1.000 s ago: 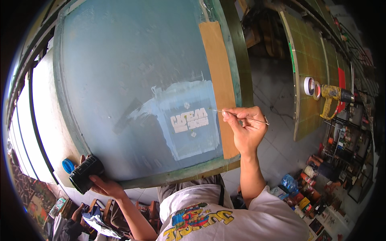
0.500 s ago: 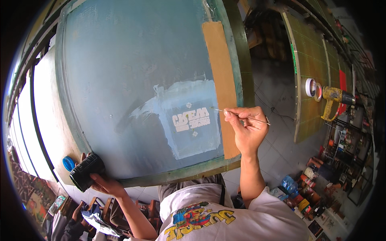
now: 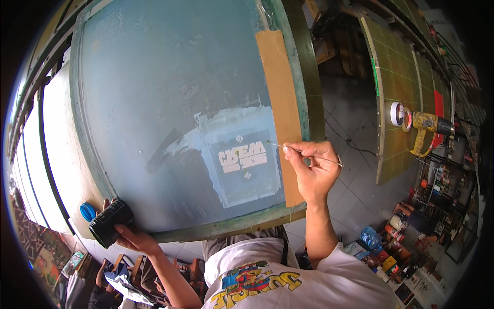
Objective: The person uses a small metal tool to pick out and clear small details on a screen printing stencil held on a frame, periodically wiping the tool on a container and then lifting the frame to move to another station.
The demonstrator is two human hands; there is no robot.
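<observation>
A blue-grey screen-printing screen in a worn greenish frame lies before me. Pale mirrored lettering shows on it, within a lighter blue patch. My right hand pinches a thin stick, perhaps a fine brush, whose greenish tip is at the patch near the lettering's upper right; whether it touches the mesh I cannot tell. At the screen's near left corner, my left hand is wrapped around a black cylindrical jar, held tilted. A blue round lid lies just beyond the jar.
Brown tape runs along the screen's right side. Across a tiled gap stands another table with tape rolls and a yellow heat gun or drill. Bottles and jars crowd the floor area at lower right.
My right hand and the stick have shifted slightly left and down. My left hand still holds the jar in nearly the same place.
</observation>
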